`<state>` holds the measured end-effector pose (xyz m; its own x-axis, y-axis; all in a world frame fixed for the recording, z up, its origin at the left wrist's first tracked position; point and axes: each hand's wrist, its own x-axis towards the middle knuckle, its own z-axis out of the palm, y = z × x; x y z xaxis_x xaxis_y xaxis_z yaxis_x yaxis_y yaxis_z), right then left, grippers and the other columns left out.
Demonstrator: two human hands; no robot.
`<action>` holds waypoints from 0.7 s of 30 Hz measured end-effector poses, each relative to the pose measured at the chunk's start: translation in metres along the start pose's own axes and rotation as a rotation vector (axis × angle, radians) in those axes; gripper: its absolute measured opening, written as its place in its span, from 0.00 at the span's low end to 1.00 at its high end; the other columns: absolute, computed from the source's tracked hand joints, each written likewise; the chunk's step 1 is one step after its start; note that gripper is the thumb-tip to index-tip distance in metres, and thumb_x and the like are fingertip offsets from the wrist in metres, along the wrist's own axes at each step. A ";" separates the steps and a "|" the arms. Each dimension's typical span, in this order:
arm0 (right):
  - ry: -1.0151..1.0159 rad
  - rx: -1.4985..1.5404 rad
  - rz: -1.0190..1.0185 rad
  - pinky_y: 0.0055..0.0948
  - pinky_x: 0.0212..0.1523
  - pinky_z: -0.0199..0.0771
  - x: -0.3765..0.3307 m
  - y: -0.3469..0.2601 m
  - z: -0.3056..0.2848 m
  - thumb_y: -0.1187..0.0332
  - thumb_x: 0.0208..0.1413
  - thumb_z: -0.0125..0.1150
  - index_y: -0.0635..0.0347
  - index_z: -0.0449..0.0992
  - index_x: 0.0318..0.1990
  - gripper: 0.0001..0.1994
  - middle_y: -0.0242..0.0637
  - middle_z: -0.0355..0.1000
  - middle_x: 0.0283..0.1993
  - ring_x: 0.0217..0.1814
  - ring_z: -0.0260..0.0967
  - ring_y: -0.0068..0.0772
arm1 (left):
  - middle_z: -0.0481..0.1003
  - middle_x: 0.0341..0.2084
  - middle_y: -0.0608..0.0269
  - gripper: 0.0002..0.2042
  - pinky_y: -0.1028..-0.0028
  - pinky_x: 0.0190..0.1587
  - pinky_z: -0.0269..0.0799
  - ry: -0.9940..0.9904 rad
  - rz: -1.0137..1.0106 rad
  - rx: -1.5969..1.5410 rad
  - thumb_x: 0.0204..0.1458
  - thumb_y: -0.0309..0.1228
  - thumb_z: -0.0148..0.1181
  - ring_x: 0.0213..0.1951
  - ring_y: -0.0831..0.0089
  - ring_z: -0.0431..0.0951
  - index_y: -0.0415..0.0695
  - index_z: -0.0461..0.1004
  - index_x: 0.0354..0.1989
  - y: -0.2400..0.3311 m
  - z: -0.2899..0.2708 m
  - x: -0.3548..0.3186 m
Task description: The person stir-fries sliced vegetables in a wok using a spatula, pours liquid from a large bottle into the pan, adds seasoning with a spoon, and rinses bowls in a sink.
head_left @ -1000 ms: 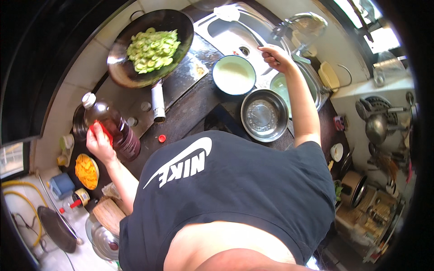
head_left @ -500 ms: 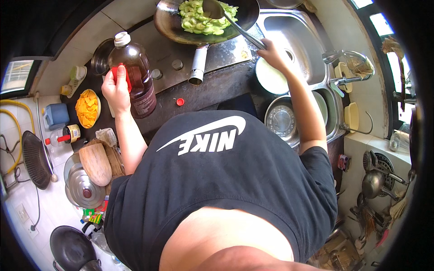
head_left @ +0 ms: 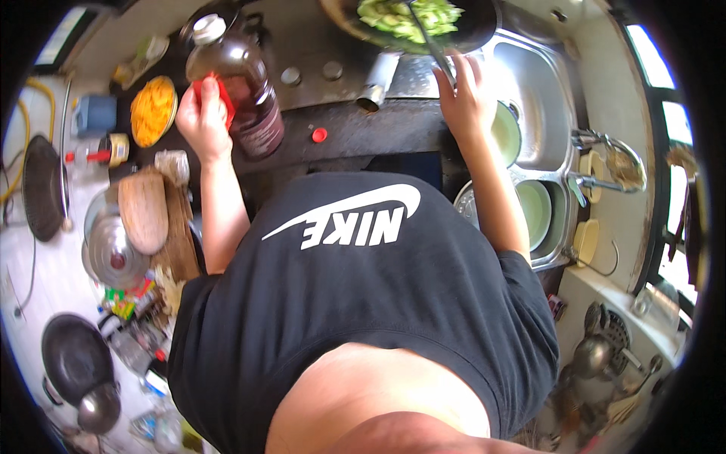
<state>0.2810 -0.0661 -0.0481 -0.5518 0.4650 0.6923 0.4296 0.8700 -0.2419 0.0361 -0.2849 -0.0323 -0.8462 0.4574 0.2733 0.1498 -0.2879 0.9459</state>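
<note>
My left hand (head_left: 204, 121) is closed round the red handle of a large plastic bottle (head_left: 246, 83) with dark brown contents and a white cap. The bottle stands upright at the counter's left, beside the stove. My right hand (head_left: 469, 102) is round the end of a metal ladle handle (head_left: 433, 45), its fingers looking slightly loosened and blurred. That handle reaches into a wok (head_left: 488, 26) at the far edge; the ladle's head is cut off in this view. Pale green sliced vegetables (head_left: 412, 19) lie in the wok.
A red cap (head_left: 319, 135) lies on the dark counter. A plate of orange slices (head_left: 153, 111) sits left of the bottle. To the right is a steel sink (head_left: 537, 98) with bowls and a faucet (head_left: 605, 181). A large gourd (head_left: 144, 210) rests on the left.
The whole view has shifted, moving the wok up and right in the picture. My right hand and the ladle handle have come nearer and left relative to the wok. My left hand keeps its hold.
</note>
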 end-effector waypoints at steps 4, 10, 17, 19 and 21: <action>-0.700 0.328 -0.341 0.35 0.20 0.66 -0.098 -0.046 0.032 0.66 0.42 0.56 0.57 0.65 0.21 0.08 0.36 0.62 0.18 0.21 0.64 0.37 | 0.57 0.10 0.77 0.09 0.86 0.13 0.44 0.021 0.003 -0.046 0.48 0.32 0.52 0.11 0.89 0.52 0.41 0.66 0.21 -0.003 -0.021 -0.010; -0.894 0.119 -0.062 0.38 0.39 0.65 -0.107 -0.103 0.165 0.57 0.34 0.64 0.59 0.60 0.43 0.28 0.44 0.63 0.37 0.41 0.63 0.44 | 0.59 0.10 0.76 0.10 0.86 0.14 0.47 -0.008 -0.030 -0.046 0.48 0.33 0.53 0.12 0.89 0.53 0.40 0.66 0.21 -0.008 -0.049 -0.022; -1.122 0.048 -0.047 0.36 0.39 0.66 -0.115 -0.116 0.195 0.59 0.35 0.63 0.59 0.63 0.39 0.24 0.43 0.64 0.38 0.44 0.63 0.42 | 0.62 0.12 0.76 0.10 0.87 0.17 0.50 -0.114 -0.105 0.050 0.47 0.32 0.54 0.15 0.88 0.57 0.40 0.68 0.20 -0.013 -0.089 -0.013; -1.067 0.111 -0.024 0.34 0.39 0.66 -0.112 -0.119 0.193 0.62 0.37 0.62 0.59 0.65 0.38 0.20 0.43 0.65 0.36 0.43 0.64 0.41 | 0.64 0.14 0.75 0.09 0.87 0.20 0.53 -0.187 -0.168 0.077 0.47 0.32 0.54 0.17 0.88 0.59 0.39 0.70 0.22 -0.021 -0.102 -0.009; -0.972 0.535 0.267 0.32 0.38 0.66 -0.083 -0.138 0.175 0.65 0.38 0.61 0.59 0.65 0.37 0.17 0.43 0.65 0.35 0.41 0.64 0.41 | 0.68 0.18 0.72 0.09 0.85 0.25 0.59 -0.277 -0.128 0.177 0.47 0.33 0.55 0.22 0.86 0.63 0.38 0.71 0.26 -0.018 -0.104 -0.005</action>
<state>0.1426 -0.1963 -0.1907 -0.9087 0.3731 -0.1874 0.3848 0.5744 -0.7225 -0.0157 -0.3698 -0.0685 -0.6966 0.6983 0.1647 0.1585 -0.0741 0.9846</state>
